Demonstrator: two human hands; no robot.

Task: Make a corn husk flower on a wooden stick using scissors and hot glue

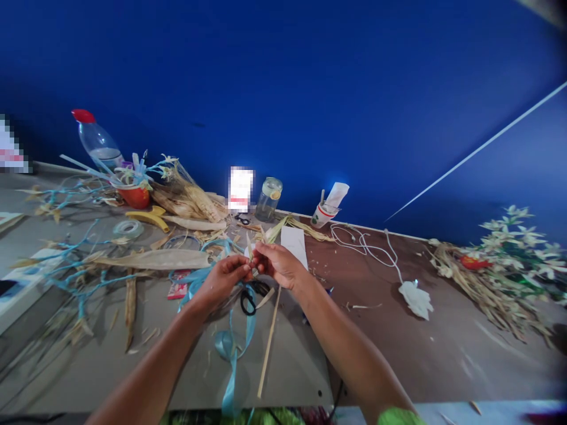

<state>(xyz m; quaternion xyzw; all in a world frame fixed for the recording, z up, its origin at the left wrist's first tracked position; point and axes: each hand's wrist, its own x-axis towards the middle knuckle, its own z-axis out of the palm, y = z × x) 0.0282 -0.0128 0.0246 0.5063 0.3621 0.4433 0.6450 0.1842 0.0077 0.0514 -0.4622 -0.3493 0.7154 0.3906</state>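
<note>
Both my hands meet over the middle of the table. My left hand (pixel 224 277) is closed in a pinch on a small piece of pale dried husk (pixel 249 248). My right hand (pixel 279 264) is closed around the same husk piece and the top of a thin wooden stick (pixel 268 348) that hangs down toward me. Black-handled scissors (pixel 249 300) lie on the table just under my hands. A light blue ribbon (pixel 230 354) trails from beneath my left hand to the near edge.
Dried husks (pixel 155 258), blue-wrapped stems (pixel 75 277), a tape roll (pixel 127 228), a red bowl (pixel 135 196), a red-capped bottle (pixel 98 141) clutter the left. A glass jar (pixel 269 198), paper cup (pixel 323 213), white cable (pixel 372 248) stand behind. A flower bundle (pixel 500 265) lies right.
</note>
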